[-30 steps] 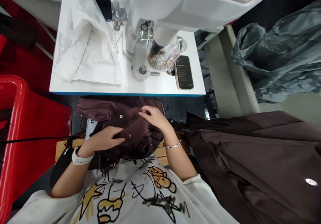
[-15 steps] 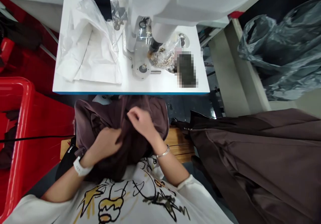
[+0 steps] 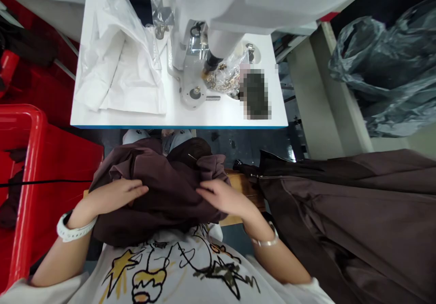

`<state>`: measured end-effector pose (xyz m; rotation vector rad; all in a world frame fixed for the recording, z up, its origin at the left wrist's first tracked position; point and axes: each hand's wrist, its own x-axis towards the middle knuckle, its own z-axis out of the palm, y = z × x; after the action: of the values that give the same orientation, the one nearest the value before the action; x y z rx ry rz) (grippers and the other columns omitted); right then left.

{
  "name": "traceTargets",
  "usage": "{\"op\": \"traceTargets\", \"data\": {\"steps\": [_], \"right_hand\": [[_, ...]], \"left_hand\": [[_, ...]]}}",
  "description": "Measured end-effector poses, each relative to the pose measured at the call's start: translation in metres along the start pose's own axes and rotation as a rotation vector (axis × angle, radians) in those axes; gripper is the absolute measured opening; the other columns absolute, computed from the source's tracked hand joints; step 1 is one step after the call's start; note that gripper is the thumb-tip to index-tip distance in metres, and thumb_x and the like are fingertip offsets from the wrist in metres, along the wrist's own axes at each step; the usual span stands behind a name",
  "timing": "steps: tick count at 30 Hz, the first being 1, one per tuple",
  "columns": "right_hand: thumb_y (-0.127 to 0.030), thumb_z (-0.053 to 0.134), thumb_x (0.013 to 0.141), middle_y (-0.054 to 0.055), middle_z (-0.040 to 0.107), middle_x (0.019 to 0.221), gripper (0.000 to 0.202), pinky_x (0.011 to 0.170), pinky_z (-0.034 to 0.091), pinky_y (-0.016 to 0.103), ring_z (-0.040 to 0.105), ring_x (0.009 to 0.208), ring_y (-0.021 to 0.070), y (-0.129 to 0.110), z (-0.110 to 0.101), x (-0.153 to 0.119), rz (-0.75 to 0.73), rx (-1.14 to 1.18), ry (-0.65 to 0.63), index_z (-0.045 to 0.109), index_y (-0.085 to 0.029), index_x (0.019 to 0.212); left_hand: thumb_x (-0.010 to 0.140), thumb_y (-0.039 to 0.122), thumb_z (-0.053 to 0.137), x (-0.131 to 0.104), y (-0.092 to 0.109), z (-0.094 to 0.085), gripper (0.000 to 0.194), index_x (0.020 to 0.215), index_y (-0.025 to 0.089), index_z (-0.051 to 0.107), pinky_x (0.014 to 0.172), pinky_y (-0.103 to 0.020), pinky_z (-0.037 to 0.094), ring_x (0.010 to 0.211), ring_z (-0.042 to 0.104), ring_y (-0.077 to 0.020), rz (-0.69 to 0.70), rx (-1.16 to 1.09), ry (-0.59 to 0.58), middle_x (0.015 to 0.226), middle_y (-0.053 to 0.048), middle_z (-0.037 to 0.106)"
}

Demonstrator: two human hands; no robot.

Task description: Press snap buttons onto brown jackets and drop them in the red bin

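Observation:
A dark brown garment (image 3: 170, 190) lies bunched across my lap, with a thin pale line, perhaps a zipper or seam, on a darker part near its top. At its left side, my left hand (image 3: 111, 196) is closed on the cloth, some fingertips hidden in the folds. My right hand (image 3: 226, 197) grips the garment's right side, beside a raised fold. A good stretch of fabric lies between the two hands. How tightly each one pinches is hard to see.
Ahead stands a white table (image 3: 136, 121) with a machine (image 3: 194, 83), a bag of small metal parts (image 3: 226, 77) and white plastic packaging (image 3: 132, 81). A red bin (image 3: 68, 158) is at left. More brown garments (image 3: 357, 204) hang at right, below a grey plastic bag (image 3: 391, 67).
My hands have moved apart, left hand to the left and right hand to the right. The garment has shifted toward me and is spread wider, uncovering my knees below the table.

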<state>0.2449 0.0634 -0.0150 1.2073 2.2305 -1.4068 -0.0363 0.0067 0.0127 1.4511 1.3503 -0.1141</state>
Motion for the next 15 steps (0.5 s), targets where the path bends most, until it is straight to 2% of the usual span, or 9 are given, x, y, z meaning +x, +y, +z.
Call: {"op": "traceTargets", "data": {"steps": [1, 3, 5, 6, 8, 10, 12, 13, 15], "right_hand": [[-0.038, 0.038, 0.086, 0.001, 0.057, 0.059, 0.036, 0.053, 0.031, 0.025, 0.052, 0.057, 0.0137, -0.01, 0.005, -0.013, -0.045, -0.034, -0.025, 0.054, -0.018, 0.061], [-0.035, 0.043, 0.084, 0.002, 0.058, 0.058, 0.032, 0.053, 0.029, 0.027, 0.053, 0.058, 0.0147, -0.028, 0.018, -0.026, -0.134, -0.108, -0.064, 0.054, -0.019, 0.06], [-0.035, 0.044, 0.083, 0.003, 0.059, 0.059, 0.03, 0.052, 0.028, 0.028, 0.054, 0.058, 0.0166, -0.039, 0.028, -0.028, -0.172, -0.148, -0.076, 0.056, -0.02, 0.06], [-0.036, 0.044, 0.083, 0.004, 0.059, 0.06, 0.03, 0.052, 0.027, 0.029, 0.055, 0.059, 0.0173, -0.039, 0.03, -0.027, -0.157, -0.145, -0.067, 0.057, -0.02, 0.061], [-0.039, 0.045, 0.083, 0.004, 0.06, 0.063, 0.025, 0.052, 0.029, 0.028, 0.055, 0.06, 0.0177, -0.033, 0.03, -0.024, -0.057, -0.054, -0.024, 0.061, -0.021, 0.075], [-0.044, 0.051, 0.079, 0.003, 0.06, 0.068, 0.038, 0.051, 0.032, 0.025, 0.056, 0.061, 0.017, -0.019, 0.025, -0.021, 0.079, 0.088, 0.051, 0.053, -0.022, 0.109], [-0.051, 0.059, 0.07, 0.003, 0.061, 0.075, 0.076, 0.053, 0.034, 0.024, 0.057, 0.065, 0.0182, -0.004, 0.021, -0.015, 0.156, 0.122, 0.114, 0.029, -0.021, 0.133], [-0.054, 0.063, 0.065, 0.004, 0.061, 0.078, 0.087, 0.055, 0.035, 0.025, 0.057, 0.069, 0.0199, 0.002, 0.02, -0.012, 0.159, 0.087, 0.122, 0.025, -0.021, 0.135], [-0.059, 0.066, 0.057, 0.007, 0.061, 0.082, 0.084, 0.058, 0.036, 0.026, 0.057, 0.074, 0.023, 0.006, 0.014, -0.005, 0.129, -0.013, 0.118, 0.04, -0.02, 0.127]], "left_hand": [[0.084, 0.051, 0.034, 0.007, 0.004, -0.01, 0.038, 0.077, 0.022, 0.058, 0.059, -0.024, 0.04, 0.063, 0.058, -0.016, 0.005, 0.049, 0.061, 0.067, 0.001, 0.062], [0.084, 0.047, 0.036, 0.028, 0.02, -0.021, 0.035, 0.089, 0.02, 0.057, 0.072, -0.026, 0.041, 0.079, 0.058, -0.018, 0.119, 0.193, 0.31, 0.085, -0.002, 0.064], [0.083, 0.044, 0.04, 0.058, 0.036, -0.018, 0.036, 0.103, 0.017, 0.054, 0.088, -0.033, 0.036, 0.099, 0.053, -0.0225, 0.26, 0.367, 0.456, 0.106, -0.007, 0.059], [0.082, 0.045, 0.042, 0.073, 0.041, -0.012, 0.04, 0.106, 0.016, 0.054, 0.093, -0.038, 0.032, 0.104, 0.051, -0.0253, 0.292, 0.452, 0.441, 0.11, -0.01, 0.058], [0.08, 0.05, 0.044, 0.097, 0.042, 0.004, 0.045, 0.098, 0.012, 0.059, 0.091, -0.043, 0.032, 0.098, 0.055, -0.0299, 0.236, 0.574, 0.244, 0.099, -0.014, 0.063], [0.081, 0.051, 0.041, 0.109, 0.034, 0.019, 0.044, 0.085, 0.013, 0.063, 0.082, -0.042, 0.038, 0.084, 0.06, -0.0296, 0.169, 0.599, 0.034, 0.083, -0.013, 0.066], [0.084, 0.042, 0.037, 0.105, 0.028, 0.026, 0.038, 0.076, 0.016, 0.064, 0.075, -0.038, 0.041, 0.078, 0.062, -0.027, 0.214, 0.558, -0.071, 0.079, -0.01, 0.067], [0.085, 0.039, 0.037, 0.098, 0.027, 0.026, 0.036, 0.073, 0.017, 0.063, 0.073, -0.036, 0.041, 0.076, 0.062, -0.0256, 0.26, 0.522, -0.079, 0.078, -0.009, 0.068], [0.086, 0.037, 0.035, 0.079, 0.034, 0.02, 0.037, 0.07, 0.019, 0.063, 0.071, -0.032, 0.043, 0.075, 0.062, -0.0233, 0.334, 0.414, -0.023, 0.077, -0.006, 0.067]]}}
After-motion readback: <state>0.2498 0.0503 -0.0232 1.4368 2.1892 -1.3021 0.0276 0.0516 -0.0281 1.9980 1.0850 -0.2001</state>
